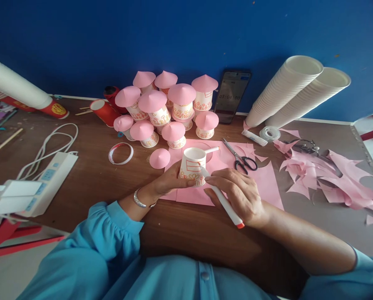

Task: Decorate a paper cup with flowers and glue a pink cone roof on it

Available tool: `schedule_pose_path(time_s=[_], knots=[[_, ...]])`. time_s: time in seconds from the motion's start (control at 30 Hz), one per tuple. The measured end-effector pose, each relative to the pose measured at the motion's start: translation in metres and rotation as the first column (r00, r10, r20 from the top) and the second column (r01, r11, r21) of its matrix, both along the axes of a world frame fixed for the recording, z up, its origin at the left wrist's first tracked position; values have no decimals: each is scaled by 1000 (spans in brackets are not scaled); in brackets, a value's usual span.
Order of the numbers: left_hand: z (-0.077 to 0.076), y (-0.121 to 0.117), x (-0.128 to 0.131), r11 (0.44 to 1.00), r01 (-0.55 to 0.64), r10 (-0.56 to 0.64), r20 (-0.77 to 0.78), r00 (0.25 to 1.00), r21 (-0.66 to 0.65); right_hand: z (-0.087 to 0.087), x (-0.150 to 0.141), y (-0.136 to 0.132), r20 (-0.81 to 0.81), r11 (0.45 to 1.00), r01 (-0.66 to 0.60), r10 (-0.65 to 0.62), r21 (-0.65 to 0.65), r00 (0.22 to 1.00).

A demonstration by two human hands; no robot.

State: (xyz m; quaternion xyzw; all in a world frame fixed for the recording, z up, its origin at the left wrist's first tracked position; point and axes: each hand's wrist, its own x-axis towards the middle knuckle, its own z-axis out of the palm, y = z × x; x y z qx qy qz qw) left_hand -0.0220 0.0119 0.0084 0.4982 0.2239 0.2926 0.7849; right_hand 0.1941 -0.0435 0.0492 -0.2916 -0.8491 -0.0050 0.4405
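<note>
My left hand (170, 180) is closed round the lower side of a white paper cup (193, 156), held above the pink paper sheets (202, 199). Orange lines form a window-like box on the cup, with flowers drawn below. In my right hand (238, 193) is a white marker (225, 205) with an orange end; its tip meets the cup at the box's right side. Behind the cup lies a marker cap or second pen (212, 149), partly hidden. A small pink paper cone (159, 158) rests on the table just left of the cup.
Several cups with pink cone roofs (153, 104) stand behind. Black-handled scissors (240, 157) lie on the pink paper. Further right are tape (269, 133), pink scraps (302, 168) and leaning cup stacks (286, 89). A phone (232, 96) leans on the wall; a power strip (53, 183) lies left.
</note>
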Motion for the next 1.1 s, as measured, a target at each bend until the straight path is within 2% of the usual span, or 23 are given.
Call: schedule_pose_path(time_s=[0.33, 0.73, 1.1], knots=[[-1, 2, -2, 1000, -19, 18, -38, 999, -19, -2, -2, -2, -2, 999, -33, 33, -18, 999], [1, 3, -3, 999, -19, 21, -51, 998, 43, -2, -3, -3, 15, 1000, -25, 26, -9, 1000], [2, 2, -2, 999, -7, 9, -54, 999, 38, -1, -5, -4, 14, 999, -33, 33, -11, 999]])
